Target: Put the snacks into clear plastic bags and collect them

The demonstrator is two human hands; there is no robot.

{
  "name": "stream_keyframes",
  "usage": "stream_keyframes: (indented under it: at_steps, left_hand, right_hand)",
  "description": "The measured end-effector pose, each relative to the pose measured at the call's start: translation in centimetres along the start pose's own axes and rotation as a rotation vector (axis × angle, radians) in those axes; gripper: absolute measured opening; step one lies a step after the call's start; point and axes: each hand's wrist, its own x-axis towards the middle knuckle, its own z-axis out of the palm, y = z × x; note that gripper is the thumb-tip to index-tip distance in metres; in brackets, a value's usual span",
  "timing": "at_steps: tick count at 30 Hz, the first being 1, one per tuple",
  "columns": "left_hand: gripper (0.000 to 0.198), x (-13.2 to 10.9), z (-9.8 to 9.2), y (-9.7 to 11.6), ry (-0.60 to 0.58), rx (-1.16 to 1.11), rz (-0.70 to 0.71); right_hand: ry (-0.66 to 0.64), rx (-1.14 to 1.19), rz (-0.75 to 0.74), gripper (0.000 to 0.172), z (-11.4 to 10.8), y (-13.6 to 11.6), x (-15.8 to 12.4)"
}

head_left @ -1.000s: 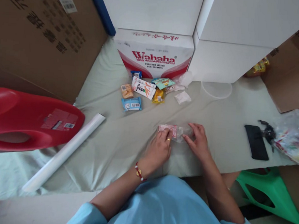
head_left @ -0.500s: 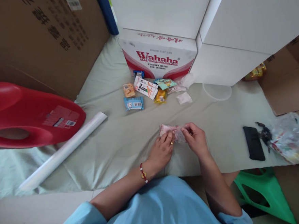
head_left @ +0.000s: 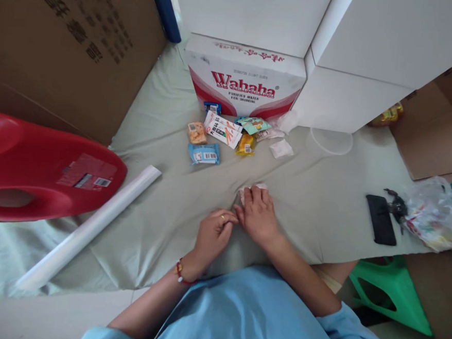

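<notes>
A small pinkish-white packet [head_left: 261, 186] lies on the cloth, mostly covered by my right hand [head_left: 258, 213]. The fingers of that hand lie flat over the packet, with the thumb out to the left. My left hand [head_left: 214, 235], with a ring and a red beaded bracelet, is closed in a pinch beside my right thumb. What the left fingertips hold, if anything, is hidden. Beyond my hands lie several snack packets: a blue packet [head_left: 204, 153], an orange-brown packet [head_left: 196, 133], a white printed packet [head_left: 224, 129] and a yellow packet [head_left: 246, 144].
A Wahaha carton [head_left: 243, 80] stands behind the snacks. At right are a clear round tub [head_left: 331, 142], a black phone [head_left: 380, 220] and a plastic bag [head_left: 435, 215]. To the left lie a white roll [head_left: 90, 227] and a red jug [head_left: 55, 170].
My left hand has come off the packet toward the lower left and closed into a pinch. My right hand has let go of the clear right end and moved left onto the packet.
</notes>
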Motion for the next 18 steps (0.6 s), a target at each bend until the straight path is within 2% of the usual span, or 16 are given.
stream_keyframes:
  at_steps: [3,6,9,12,13,16,18]
  left_hand:
    - [0.028,-0.5,-1.2,-0.8,0.156,-0.068,-0.115]
    - [0.026,-0.3,-1.8,-0.9,0.216,-0.066,-0.152]
    - [0.025,0.3,-1.9,-0.6,0.216,-0.094,-0.140]
    - [0.019,1.1,-1.5,0.1,0.181,-0.153,-0.128]
    - [0.025,1.5,-1.2,0.4,0.159,-0.194,-0.133]
    - [0.066,2.7,0.3,1.0,0.018,-0.445,-0.184]
    - [0.073,3.6,1.6,1.2,-0.106,-0.644,-0.250]
  right_hand:
    - [-0.016,-0.014,-0.002,0.057,0.8,-0.2,-1.3]
    - [-0.014,0.054,0.010,0.050,0.7,0.6,-1.8]
    - [0.049,0.184,0.028,0.046,-0.7,1.9,-1.6]
    - [0.112,0.421,0.127,0.037,-2.8,3.5,-1.5]
    - [0.102,0.544,0.175,0.035,-3.3,3.9,-1.5]
    - [-0.024,0.961,0.318,0.036,-3.9,4.9,-1.7]
    - [-0.097,1.146,0.385,0.042,-3.5,5.0,-2.0]
